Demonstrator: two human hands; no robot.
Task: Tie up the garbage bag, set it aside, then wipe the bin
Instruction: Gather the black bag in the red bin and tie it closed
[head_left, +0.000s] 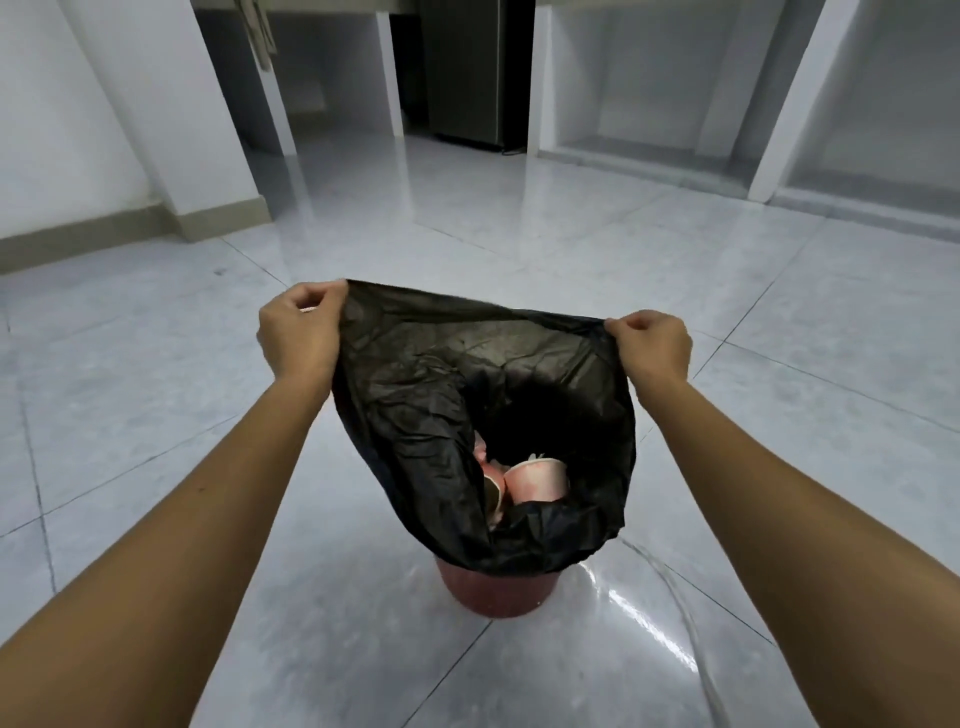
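left hand (298, 332) pinching garbage bag (415, 395) rim | right hand (655, 345) pinching opposite rim | mouth open, pink cups (535, 478) inside | bottom in red bin (493, 587) on tiled floor (571, 234)

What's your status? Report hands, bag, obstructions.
Left hand and right hand each pinch the garbage bag rim, opposite sides. Bag open, untied, lower part in red bin, paper cups inside. Nothing seen blocking.

No text, label, brand or number can be read; the pink print on the paper cups (535, 480) inside the garbage bag (415, 395) is too blurred.
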